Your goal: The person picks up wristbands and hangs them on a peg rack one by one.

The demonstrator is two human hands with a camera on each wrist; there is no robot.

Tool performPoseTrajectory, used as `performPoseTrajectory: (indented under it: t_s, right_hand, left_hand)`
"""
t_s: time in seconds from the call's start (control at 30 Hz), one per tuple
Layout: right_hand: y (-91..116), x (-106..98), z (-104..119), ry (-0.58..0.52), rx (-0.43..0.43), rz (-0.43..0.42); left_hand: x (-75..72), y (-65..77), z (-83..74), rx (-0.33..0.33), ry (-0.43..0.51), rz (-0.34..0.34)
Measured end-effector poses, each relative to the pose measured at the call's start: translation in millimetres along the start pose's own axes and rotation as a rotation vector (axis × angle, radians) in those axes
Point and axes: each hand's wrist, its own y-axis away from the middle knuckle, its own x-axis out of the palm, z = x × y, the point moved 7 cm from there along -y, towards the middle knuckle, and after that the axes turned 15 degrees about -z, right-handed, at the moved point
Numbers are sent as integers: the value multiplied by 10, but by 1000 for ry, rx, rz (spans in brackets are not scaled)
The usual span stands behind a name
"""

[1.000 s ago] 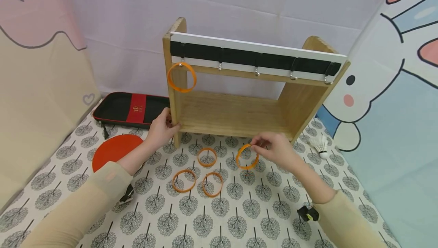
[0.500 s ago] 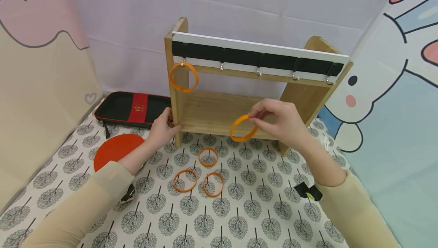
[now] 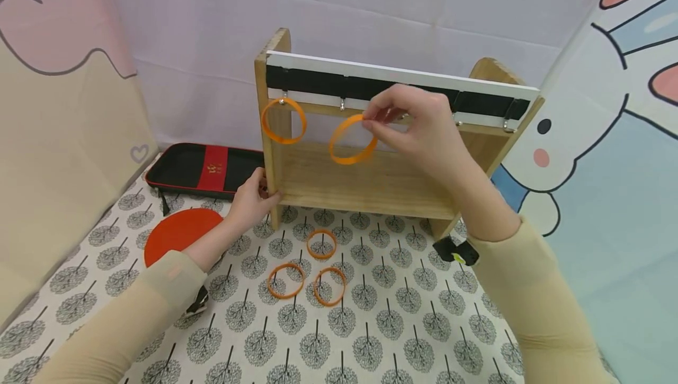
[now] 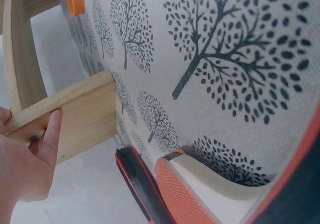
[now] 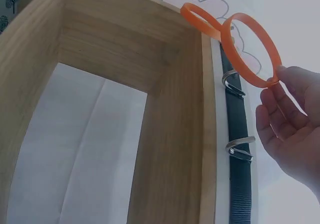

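Observation:
My right hand pinches an orange ring by its right edge, in front of the wooden shelf. In the right wrist view the held ring is apart from the hooks, near a metal hook. Along the shelf's top runs a white and black hook strip; another orange ring hangs on its leftmost hook. My left hand grips the shelf's left side panel, thumb on the front edge. Below lie three more rings, one ring behind the other two.
Left of the shelf lies a black case with a red band. A red table tennis paddle rests in front of it, partly under the left forearm. A tree-patterned cloth covers the table.
My right hand has lifted the orange ring from near the table up to just below the hook strip, moving slightly left. The left hand has stayed on the shelf's side panel.

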Motion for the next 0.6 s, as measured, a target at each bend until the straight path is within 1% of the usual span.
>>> performPoseTrajectory:
  t_s: [0.1, 0.23, 0.33, 0.47, 0.6]
  right_hand:
    - [-108, 64, -62, 36, -2, -19]
    - [-176, 167, -160, 54, 4, -26]
    - [-191, 236, -215, 86, 9, -16]
    - [-192, 287, -225, 141, -14, -9]
    - [-177, 305, -207, 152, -41, -17]
  left_hand:
    - [6, -1, 4, 1, 2, -3]
    - [21, 3, 19, 0, 4, 2]
    - [30, 7, 31, 0, 4, 6]
    - [31, 9, 30, 5, 6, 0]
    - [18, 5, 16, 9, 1, -8]
